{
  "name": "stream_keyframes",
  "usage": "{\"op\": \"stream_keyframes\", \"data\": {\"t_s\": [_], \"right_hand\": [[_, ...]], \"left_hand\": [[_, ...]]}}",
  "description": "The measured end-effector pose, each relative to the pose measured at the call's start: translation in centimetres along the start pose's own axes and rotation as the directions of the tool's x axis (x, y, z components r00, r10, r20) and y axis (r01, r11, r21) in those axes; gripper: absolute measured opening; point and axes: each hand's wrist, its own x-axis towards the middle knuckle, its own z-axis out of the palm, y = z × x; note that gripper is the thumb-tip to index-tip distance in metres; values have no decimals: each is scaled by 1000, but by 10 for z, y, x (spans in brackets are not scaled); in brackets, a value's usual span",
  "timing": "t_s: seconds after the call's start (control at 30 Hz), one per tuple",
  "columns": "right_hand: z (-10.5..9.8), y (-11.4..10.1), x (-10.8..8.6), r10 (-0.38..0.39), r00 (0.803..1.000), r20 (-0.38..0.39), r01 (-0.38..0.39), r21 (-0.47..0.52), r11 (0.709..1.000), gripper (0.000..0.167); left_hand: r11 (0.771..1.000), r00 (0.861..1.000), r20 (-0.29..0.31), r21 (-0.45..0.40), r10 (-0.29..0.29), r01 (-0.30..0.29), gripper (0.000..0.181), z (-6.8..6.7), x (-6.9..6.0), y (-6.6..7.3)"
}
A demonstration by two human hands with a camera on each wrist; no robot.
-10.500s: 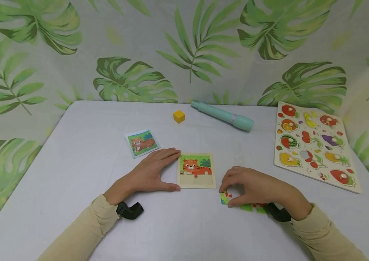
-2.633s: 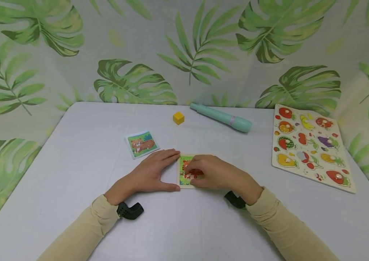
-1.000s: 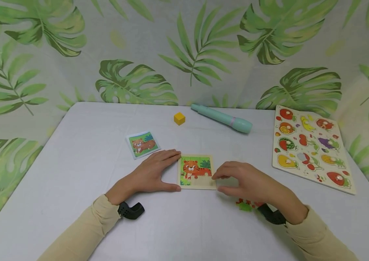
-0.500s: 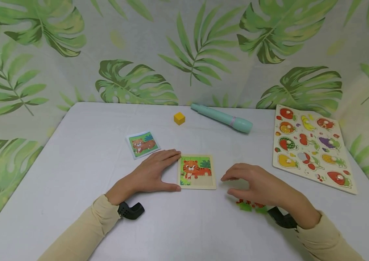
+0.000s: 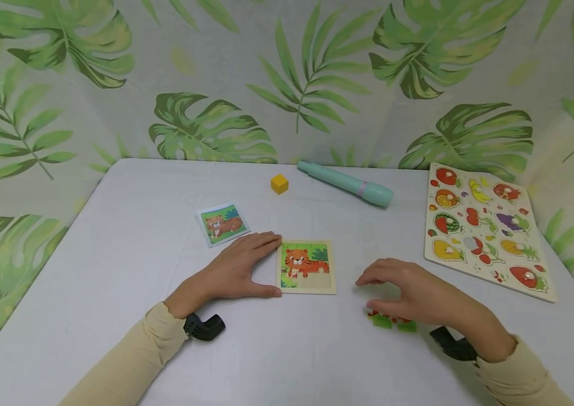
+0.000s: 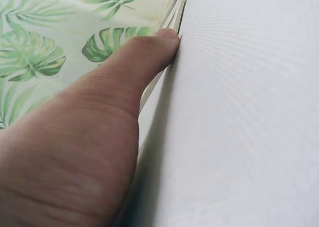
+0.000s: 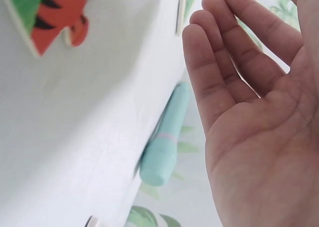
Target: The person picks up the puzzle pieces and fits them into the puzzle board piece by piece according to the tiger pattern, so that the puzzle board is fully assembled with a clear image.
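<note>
My left hand (image 5: 236,270) rests at the left side of a square wooden tiger puzzle (image 5: 306,267), its thumb and fingertips touching the frame. Joined pieces fill the tray's upper half and its lower-left corner; bare wood shows at the lower right. Over the table to the right, my right hand (image 5: 411,287) hovers with relaxed fingers and holds nothing. Below it lie loose red-and-green puzzle pieces (image 5: 382,322), partly hidden by the hand. In the right wrist view, one orange tiger-striped piece (image 7: 65,17) shows at the upper left.
A tiger picture card (image 5: 223,224) lies left of the tray. Behind are a yellow cube (image 5: 279,184) and a mint-green, microphone-shaped stick (image 5: 345,182). A fruit knob puzzle board (image 5: 487,231) lies at the right, near a leaf-print cloth (image 5: 307,73).
Earlier the right hand pinched a puzzle piece, then worked over the tray; a piece now fills its lower-left corner. The right hand has since drawn back rightward over the loose pieces. The left hand stays put.
</note>
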Motion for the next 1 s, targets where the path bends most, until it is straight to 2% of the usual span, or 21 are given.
{"op": "stream_keyframes", "data": {"t_s": [0.57, 0.8, 1.0], "right_hand": [[6, 14, -20, 51, 998, 27, -50, -25, 998, 34], [7, 17, -28, 87, 994, 65, -85, -40, 996, 38], [8, 20, -32, 76, 996, 52, -74, -40, 996, 38]], "left_hand": [[1000, 1000, 4, -3, -6, 6, 99, 0, 0, 0], [1000, 1000, 10, -7, -12, 12, 101, 0, 0, -1], [1000, 1000, 8, -6, -9, 9, 101, 0, 0, -1]]}}
